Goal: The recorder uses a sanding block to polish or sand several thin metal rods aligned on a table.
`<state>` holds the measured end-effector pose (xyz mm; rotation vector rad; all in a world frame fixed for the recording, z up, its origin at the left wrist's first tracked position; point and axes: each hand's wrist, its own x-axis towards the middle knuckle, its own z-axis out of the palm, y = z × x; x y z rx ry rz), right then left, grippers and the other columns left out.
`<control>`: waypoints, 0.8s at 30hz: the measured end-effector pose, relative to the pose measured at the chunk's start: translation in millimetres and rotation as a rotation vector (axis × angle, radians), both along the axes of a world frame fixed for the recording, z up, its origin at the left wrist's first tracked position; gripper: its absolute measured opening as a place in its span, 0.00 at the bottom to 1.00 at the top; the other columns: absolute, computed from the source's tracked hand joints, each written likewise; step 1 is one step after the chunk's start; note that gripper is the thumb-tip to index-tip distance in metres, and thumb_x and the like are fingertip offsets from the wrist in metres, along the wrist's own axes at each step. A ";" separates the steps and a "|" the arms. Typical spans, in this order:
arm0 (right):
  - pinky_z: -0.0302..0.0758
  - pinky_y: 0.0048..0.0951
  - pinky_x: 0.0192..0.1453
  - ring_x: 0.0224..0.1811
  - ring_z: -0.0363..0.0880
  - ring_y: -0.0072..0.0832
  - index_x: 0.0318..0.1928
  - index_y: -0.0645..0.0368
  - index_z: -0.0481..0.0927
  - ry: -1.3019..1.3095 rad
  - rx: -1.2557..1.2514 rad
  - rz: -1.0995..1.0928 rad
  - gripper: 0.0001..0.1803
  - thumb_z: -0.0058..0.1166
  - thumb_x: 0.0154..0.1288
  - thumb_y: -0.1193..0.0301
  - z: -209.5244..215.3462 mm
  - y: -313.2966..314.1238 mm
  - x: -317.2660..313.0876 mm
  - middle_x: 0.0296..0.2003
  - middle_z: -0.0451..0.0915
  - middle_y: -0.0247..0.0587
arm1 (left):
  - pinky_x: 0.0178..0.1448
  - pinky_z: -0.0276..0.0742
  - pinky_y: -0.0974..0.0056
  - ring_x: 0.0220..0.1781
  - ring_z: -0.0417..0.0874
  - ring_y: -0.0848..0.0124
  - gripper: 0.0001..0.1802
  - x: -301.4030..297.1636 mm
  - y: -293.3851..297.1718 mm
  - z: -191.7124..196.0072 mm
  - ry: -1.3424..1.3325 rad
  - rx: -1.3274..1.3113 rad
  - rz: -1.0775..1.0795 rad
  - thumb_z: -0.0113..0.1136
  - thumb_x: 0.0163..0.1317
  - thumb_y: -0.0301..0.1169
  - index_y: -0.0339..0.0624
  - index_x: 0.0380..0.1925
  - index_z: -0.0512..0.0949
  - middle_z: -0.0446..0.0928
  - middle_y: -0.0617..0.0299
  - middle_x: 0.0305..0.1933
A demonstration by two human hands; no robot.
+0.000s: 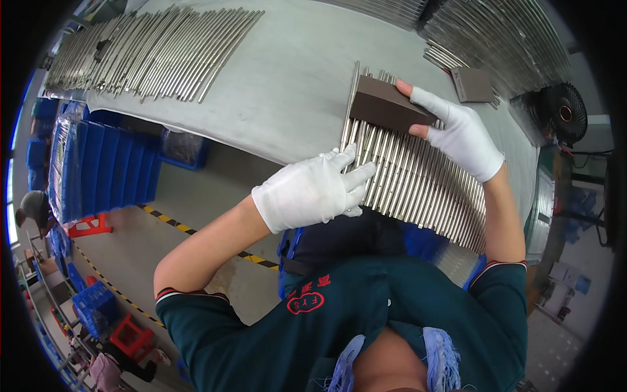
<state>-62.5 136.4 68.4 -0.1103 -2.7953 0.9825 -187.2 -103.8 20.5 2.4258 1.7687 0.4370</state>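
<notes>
A row of thin metal rods [411,173] lies side by side along the table's near edge, in front of me. Across their upper part rests a dark brown rectangular block [385,101]. My right hand [460,134], in a white glove with bare thumb and fingertip showing, is closed around the block's right end. At the row's left edge, my gloved left hand [320,189] lies with its fingers stretched out and apart over the outermost rods. Part of the left fingers' contact with the rods is hidden.
More rods [163,52] are spread on the pale table [287,78] at the far left. A second brown block [471,85] sits on rods at the right, near a black fan [565,112]. Blue bins [111,163] stand below left. Another person [32,209] is at the far left.
</notes>
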 end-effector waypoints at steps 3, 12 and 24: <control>0.83 0.31 0.55 0.55 0.86 0.35 0.68 0.40 0.75 -0.113 -0.057 -0.042 0.35 0.59 0.63 0.83 7.9 2.2 -1.8 0.60 0.82 0.43 | 0.63 0.80 0.51 0.63 0.78 0.47 0.23 0.1 -0.4 -0.5 0.021 -0.005 -0.008 0.63 0.60 0.47 0.36 0.40 0.78 0.74 0.49 0.64; 0.71 0.30 0.71 0.68 0.74 0.27 0.72 0.48 0.71 -0.089 -0.127 -0.075 0.35 0.65 0.65 0.74 -2.7 54.0 49.2 0.68 0.75 0.38 | 0.63 0.80 0.51 0.62 0.78 0.49 0.23 -1.5 -1.4 -2.9 -0.046 0.070 0.007 0.65 0.58 0.47 0.37 0.41 0.78 0.75 0.53 0.64; 0.71 0.32 0.71 0.67 0.71 0.32 0.78 0.52 0.60 0.709 -0.365 -0.910 0.40 0.64 0.71 0.68 -63.2 162.7 148.6 0.71 0.66 0.43 | 0.74 0.64 0.41 0.69 0.75 0.50 0.35 5.4 -18.7 -5.0 0.089 0.087 0.155 0.71 0.53 0.50 0.44 0.56 0.75 0.76 0.59 0.65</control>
